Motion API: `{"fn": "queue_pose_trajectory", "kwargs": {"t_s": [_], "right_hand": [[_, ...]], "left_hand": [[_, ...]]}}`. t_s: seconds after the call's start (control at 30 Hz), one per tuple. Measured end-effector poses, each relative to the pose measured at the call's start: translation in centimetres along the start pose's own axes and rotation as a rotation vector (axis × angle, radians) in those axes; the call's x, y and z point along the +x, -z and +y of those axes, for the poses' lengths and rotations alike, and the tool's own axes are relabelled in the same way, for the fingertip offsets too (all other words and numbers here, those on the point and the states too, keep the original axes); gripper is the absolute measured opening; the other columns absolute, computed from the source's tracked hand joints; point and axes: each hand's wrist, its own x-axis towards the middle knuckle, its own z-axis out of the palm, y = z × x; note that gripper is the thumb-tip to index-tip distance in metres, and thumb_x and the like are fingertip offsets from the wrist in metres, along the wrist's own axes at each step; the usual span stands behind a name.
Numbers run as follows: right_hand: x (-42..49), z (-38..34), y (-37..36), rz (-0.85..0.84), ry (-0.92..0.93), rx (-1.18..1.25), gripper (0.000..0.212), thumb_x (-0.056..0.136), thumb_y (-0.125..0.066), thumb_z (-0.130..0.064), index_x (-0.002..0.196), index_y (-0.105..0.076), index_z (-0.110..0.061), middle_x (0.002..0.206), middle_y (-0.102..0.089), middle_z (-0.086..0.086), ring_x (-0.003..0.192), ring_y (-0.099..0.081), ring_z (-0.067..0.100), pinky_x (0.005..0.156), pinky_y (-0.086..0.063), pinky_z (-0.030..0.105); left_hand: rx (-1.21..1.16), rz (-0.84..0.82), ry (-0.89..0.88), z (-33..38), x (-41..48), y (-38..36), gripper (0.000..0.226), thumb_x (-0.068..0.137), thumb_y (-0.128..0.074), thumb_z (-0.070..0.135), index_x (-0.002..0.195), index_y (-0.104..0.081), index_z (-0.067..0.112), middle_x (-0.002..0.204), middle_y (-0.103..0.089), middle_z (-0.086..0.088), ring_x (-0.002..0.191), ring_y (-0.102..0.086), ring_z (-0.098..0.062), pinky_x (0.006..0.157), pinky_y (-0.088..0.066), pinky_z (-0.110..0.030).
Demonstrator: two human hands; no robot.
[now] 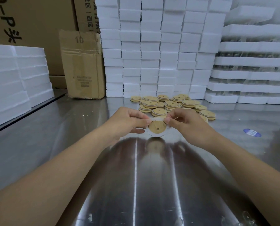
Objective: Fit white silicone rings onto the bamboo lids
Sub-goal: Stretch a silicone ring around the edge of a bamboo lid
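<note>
Stretching ring [155, 135] over lid [157, 127], frame centre; left grip [127, 121] and right grip [184, 123] pinch its upper edge. Next, likely: seat it all round.

Counter [87, 144] of reflective steel, streaked with pale lines. Carries a loose pile of bamboo lids [173, 105] toward the back, several resting on others. Behind the pile, stacked white foam blocks [152, 54]; left of these, an upright, creased cardboard box [84, 67]. Blue oval sticker [252, 132] flat at right, apart from the pile.
</note>
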Motion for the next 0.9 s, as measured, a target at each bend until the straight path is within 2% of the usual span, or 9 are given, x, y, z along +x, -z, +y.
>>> {"fn": "queue_pose_trajectory", "kwargs": {"t_s": [0.2,0.3,0.43,0.57,0.67,0.9], "right_hand": [[0.1,0.2,0.0,0.014,0.010,-0.006,0.018,0.104,-0.065,-0.015,0.093,-0.071,-0.003,0.082,-0.069,0.002,0.062,-0.052,-0.001,0.064,-0.040,0.011],[0.0,0.3,0.0,0.012,0.020,-0.016,0.016,0.104,-0.065,-0.015,0.093,-0.071,-0.004,0.081,-0.069,0.001,0.060,-0.053,-0.003,0.063,-0.040,0.011],[0.0,0.4,0.2,-0.011,0.041,-0.028,0.014,0.103,-0.068,-0.015,0.091,-0.072,-0.008,0.085,-0.073,0.004,0.074,-0.062,0.008,0.073,-0.046,0.019],[0.0,0.4,0.5,-0.021,0.064,-0.064,0.014,0.101,-0.071,-0.018,0.088,-0.071,-0.013,0.084,-0.073,-0.002,0.075,-0.064,0.007,0.072,-0.045,0.016],[0.1,0.4,0.7,-0.035,0.078,-0.084,0.014,0.101,-0.071,-0.017,0.088,-0.071,-0.014,0.085,-0.075,-0.001,0.076,-0.065,0.006,0.074,-0.046,0.015],[0.0,0.5,1.0,-0.053,0.096,-0.175,0.017,0.102,-0.070,-0.019,0.085,-0.069,-0.018,0.085,-0.074,-0.007,0.077,-0.063,-0.002,0.073,-0.043,0.007]], "left_hand": [[-0.043,-0.009,-0.017,0.0,0.0,-0.2,0.008,0.089,-0.086,0.011,0.083,-0.085,0.017,0.092,-0.083,-0.011,0.087,-0.079,-0.014,0.080,-0.066,-0.032],[-0.072,-0.013,-0.012,0.0,-0.1,-0.3,0.009,0.087,-0.087,0.007,0.082,-0.085,0.015,0.093,-0.083,-0.013,0.087,-0.080,-0.015,0.079,-0.065,-0.028],[-0.068,-0.015,0.007,0.0,-0.2,-0.1,0.008,0.084,-0.089,0.008,0.083,-0.086,0.015,0.096,-0.083,-0.014,0.089,-0.080,-0.017,0.081,-0.065,-0.027],[-0.008,-0.036,0.016,0.1,-0.2,0.4,0.006,0.081,-0.092,0.015,0.084,-0.087,0.018,0.098,-0.083,-0.013,0.093,-0.081,-0.018,0.082,-0.065,-0.028],[0.025,-0.050,0.015,0.1,-0.1,0.7,0.008,0.082,-0.091,0.014,0.082,-0.087,0.020,0.095,-0.083,-0.014,0.089,-0.081,-0.017,0.080,-0.065,-0.028],[0.096,-0.095,0.016,0.4,-0.2,1.3,0.007,0.084,-0.090,0.010,0.085,-0.086,0.016,0.095,-0.083,-0.016,0.090,-0.082,-0.023,0.088,-0.066,-0.035]]}}
